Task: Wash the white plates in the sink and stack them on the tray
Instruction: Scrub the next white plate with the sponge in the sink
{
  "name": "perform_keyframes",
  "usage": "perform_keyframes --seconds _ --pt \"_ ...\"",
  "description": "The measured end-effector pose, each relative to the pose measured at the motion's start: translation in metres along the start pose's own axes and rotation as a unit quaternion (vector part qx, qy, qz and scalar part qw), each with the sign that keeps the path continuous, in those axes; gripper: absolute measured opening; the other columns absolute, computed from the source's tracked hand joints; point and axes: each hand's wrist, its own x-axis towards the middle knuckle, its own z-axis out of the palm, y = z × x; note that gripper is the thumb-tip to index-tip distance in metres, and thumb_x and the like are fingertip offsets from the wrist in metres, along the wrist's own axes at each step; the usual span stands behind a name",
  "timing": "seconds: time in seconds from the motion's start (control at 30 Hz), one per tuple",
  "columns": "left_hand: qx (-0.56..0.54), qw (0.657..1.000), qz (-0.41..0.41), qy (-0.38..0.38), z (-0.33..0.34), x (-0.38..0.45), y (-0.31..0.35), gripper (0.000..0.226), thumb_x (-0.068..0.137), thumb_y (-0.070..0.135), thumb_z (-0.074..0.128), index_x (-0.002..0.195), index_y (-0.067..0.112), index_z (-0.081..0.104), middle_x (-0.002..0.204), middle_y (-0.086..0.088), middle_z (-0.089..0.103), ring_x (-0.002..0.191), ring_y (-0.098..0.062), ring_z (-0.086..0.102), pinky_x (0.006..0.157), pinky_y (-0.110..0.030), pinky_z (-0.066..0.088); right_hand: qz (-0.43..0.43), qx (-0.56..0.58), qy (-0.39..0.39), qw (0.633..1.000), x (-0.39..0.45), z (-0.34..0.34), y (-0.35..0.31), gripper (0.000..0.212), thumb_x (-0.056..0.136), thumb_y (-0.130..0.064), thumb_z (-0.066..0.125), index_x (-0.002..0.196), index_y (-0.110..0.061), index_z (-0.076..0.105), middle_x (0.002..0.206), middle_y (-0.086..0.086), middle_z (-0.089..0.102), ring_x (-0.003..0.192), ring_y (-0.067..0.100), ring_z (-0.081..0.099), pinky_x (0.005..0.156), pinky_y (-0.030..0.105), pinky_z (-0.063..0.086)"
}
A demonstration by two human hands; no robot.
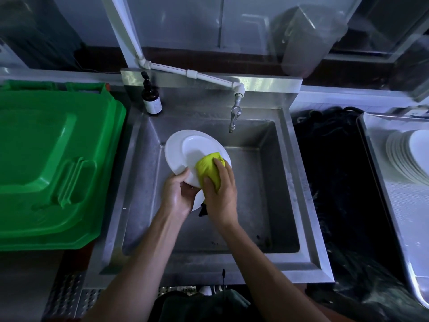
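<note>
On my left I see a green bin lid (53, 163); a dark pump bottle (151, 96) stands behind the basin, a black bag (336, 182) to my right.

Both bare forearms rise from the bottom edge and converge at mid-frame. The left hand (178, 194) curls its fingers around a plate's (185, 154) near rim, thumb on top. The right hand (220, 194), knuckles up, grips a yellow-green sponge (209, 169), apparently pressing it down.
</note>
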Motion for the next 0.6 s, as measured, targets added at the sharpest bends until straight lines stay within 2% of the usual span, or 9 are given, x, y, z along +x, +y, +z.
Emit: perform_keyframes --seconds 0.1,0.13,0.2,0.27,0.37,0.43,0.5,0.6 --pt "0.008 1.0 0.002 -0.008 -0.005 0.0 0.001 0.024 0.102 0.008 0.047 0.116 0.003 0.065 0.115 -0.019 0.072 0.107 -0.035 0.067 0.1 -0.05 0.052 0.034 -0.001 0.015 0.999 0.007 -0.012 0.007 0.051 0.096 -0.022 0.058 0.145 -0.025 0.045 0.148 -0.011 0.041 0.125 -0.006 0.04 0.099 0.005 0.031" --pt "0.014 1.0 0.007 -0.007 -0.005 0.0 0.001 0.022 0.102 0.008 0.047 0.114 0.004 0.066 0.112 -0.017 0.073 0.105 -0.033 0.068 0.097 -0.049 0.055 0.046 -0.004 0.022 0.999 0.011 -0.016 0.008 0.051 0.095 -0.02 0.059 0.144 -0.024 0.047 0.147 -0.009 0.043 0.118 -0.009 0.04 0.092 -0.002 0.028" --pt "0.021 1.0 0.01 -0.007 -0.006 0.0 0.002 0.02 0.101 0.007 0.049 0.111 0.005 0.066 0.107 -0.013 0.076 0.1 -0.029 0.071 0.088 -0.044 0.06 0.067 -0.014 0.035 0.997 0.02 -0.024 0.011 0.051 0.092 -0.019 0.061 0.142 -0.023 0.051 0.145 -0.007 0.047 0.112 -0.011 0.041 0.084 -0.008 0.025" --pt "0.024 1.0 0.005 -0.012 -0.007 0.001 0.004 0.019 0.101 0.007 0.051 0.113 0.005 0.065 0.106 -0.011 0.076 0.098 -0.026 0.072 0.085 -0.042 0.061 0.079 -0.025 0.044 0.996 0.028 -0.033 0.012 0.05 0.09 -0.02 0.064 0.139 -0.025 0.055 0.144 -0.008 0.05 0.118 -0.004 0.046 0.089 -0.004 0.027" --pt "0.049 0.999 -0.004 -0.022 -0.01 0.005 0.008 0.021 0.1 0.008 0.053 0.118 0.006 0.063 0.109 -0.01 0.074 0.098 -0.024 0.072 0.091 -0.047 0.058 0.082 -0.03 0.046 0.995 0.04 -0.045 0.012 0.05 0.088 -0.017 0.067 0.137 -0.022 0.058 0.141 -0.005 0.055 0.126 0.01 0.05 0.105 0.02 0.037" --pt "0.091 0.995 -0.007 -0.034 -0.012 0.006 0.011 0.021 0.099 0.008 0.054 0.117 0.006 0.063 0.108 -0.009 0.073 0.097 -0.024 0.071 0.091 -0.05 0.055 0.085 -0.037 0.046 0.995 0.047 -0.052 0.011 0.05 0.087 -0.015 0.067 0.136 -0.019 0.059 0.14 -0.003 0.057 0.126 0.013 0.052 0.109 0.03 0.039" --pt "0.139 0.989 -0.01 -0.048 -0.014 0.008 0.013 0.024 0.097 0.006 0.054 0.12 0.004 0.063 0.109 -0.01 0.072 0.098 -0.026 0.069 0.087 -0.05 0.056 0.087 -0.044 0.047 0.994 0.053 -0.06 0.01 0.05 0.087 -0.014 0.067 0.135 -0.019 0.059 0.138 -0.002 0.058 0.125 0.015 0.053 0.108 0.032 0.04" --pt "0.199 0.977 -0.021 -0.076 -0.014 0.01 0.015 0.023 0.094 0.002 0.055 0.115 0.002 0.064 0.105 -0.014 0.072 0.094 -0.032 0.069 0.071 -0.048 0.06 0.087 -0.058 0.04 0.994 0.062 -0.069 0.008 0.049 0.086 -0.013 0.065 0.135 -0.019 0.059 0.137 -0.001 0.058 0.125 0.016 0.053 0.108 0.03 0.04"
